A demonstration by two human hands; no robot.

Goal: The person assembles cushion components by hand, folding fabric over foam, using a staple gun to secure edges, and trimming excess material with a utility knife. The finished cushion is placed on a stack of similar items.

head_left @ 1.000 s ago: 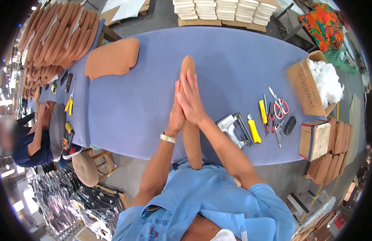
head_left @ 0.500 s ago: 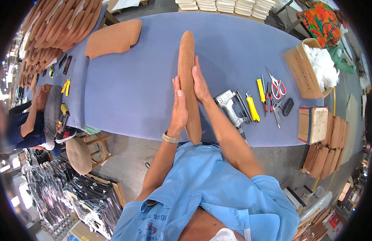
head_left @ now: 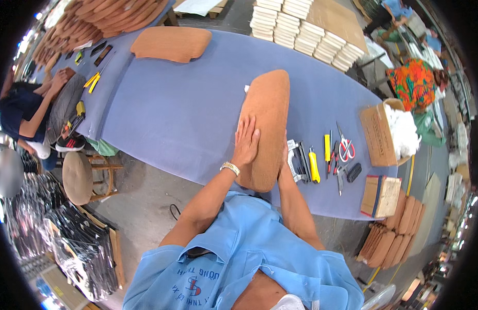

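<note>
A brown fabric-covered cushion pad point(head_left: 270, 113) stands tilted between my hands, its broad face turned toward me and its lower end near my waist. My left hand point(head_left: 247, 142) lies with fingers outstretched against that face, pressing on it. On the opposite side, my right hand point(head_left: 284, 155) supports the pad by its right edge; most of its fingers are hidden behind. A small white tag point(head_left: 246, 88) shows at the pad's left edge. Just right of my right hand, a staple gun point(head_left: 299, 161) lies partly covered by the pad.
On the blue table point(head_left: 172, 113) lie a yellow cutter point(head_left: 314, 165), scissors point(head_left: 346, 147) and another brown pad point(head_left: 172, 43). A carton of white stuffing point(head_left: 376, 132) and a smaller box point(head_left: 381, 196) stand right. A co-worker point(head_left: 37, 108) sits left, beside a round stool point(head_left: 77, 178).
The pad has turned from edge-on to showing its broad face. My left hand now lies on that face, and my right hand has slipped partly behind the pad. My view has shifted.
</note>
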